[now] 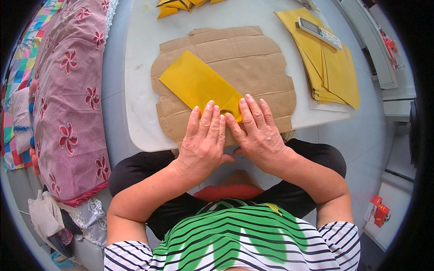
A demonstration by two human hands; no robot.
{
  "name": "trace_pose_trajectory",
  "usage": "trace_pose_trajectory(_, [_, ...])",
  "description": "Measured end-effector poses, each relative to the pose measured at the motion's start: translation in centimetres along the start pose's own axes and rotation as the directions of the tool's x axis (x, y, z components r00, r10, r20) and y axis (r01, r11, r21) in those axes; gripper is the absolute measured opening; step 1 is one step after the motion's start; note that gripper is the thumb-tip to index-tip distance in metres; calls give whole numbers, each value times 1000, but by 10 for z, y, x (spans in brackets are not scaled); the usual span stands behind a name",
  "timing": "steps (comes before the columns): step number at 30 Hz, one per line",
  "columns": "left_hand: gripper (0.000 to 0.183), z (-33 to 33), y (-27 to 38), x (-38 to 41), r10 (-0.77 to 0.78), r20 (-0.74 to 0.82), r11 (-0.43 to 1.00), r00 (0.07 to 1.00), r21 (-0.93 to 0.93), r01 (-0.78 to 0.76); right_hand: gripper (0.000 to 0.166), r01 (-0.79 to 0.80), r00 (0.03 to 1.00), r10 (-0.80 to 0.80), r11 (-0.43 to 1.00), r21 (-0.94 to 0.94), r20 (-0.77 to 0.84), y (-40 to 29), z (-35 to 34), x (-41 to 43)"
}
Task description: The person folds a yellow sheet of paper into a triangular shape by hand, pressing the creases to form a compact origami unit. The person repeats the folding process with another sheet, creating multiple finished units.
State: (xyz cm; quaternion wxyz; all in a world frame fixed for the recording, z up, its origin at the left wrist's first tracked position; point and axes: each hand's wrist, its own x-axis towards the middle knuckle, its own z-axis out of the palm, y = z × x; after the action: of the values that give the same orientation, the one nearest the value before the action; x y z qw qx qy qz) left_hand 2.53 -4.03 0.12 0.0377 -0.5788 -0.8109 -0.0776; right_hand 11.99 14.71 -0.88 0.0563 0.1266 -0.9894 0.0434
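Note:
A gold sheet of paper point(198, 79), folded into a long strip, lies aslant on a piece of brown cardboard point(247, 47). Its near end has a folded flap point(234, 104) with a crease across it. My left hand point(201, 145) rests flat with its fingertips on the strip's near edge. On the flap's right side lie the fingertips of my right hand point(261, 139), fingers slightly spread. Both thumbs stick out off the paper, towards each other. The paper under my fingertips is hidden.
On the pale tabletop point(142, 111), a stack of gold sheets point(325, 71) sits at the right with a remote control point(319, 33) on top. Several folded gold pieces point(176, 6) lie at the far edge. A sofa with a pink flowered cover point(73, 101) stands left.

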Motion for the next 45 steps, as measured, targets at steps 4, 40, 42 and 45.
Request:
trace_pose_trajectory(4, [98, -6, 0, 3, 14, 29, 1000, 999, 18, -15, 81, -37, 996, 36, 999, 10, 84, 2, -14, -6])
trace_pose_trajectory(40, [25, -29, -34, 29, -539, 10, 598, 842, -700, 391, 28, -346, 937, 296, 863, 367, 186, 45, -53, 26])
trace_pose_trajectory(42, [29, -30, -35, 31, -575, 78, 507, 815, -748, 429, 24, -400, 916, 347, 784, 474, 200, 46, -50, 27])
trace_pose_trajectory(45, [37, -28, -37, 33, -619, 202, 324, 759, -815, 481, 21, -457, 874, 428, 566, 686, 230, 53, -43, 25])
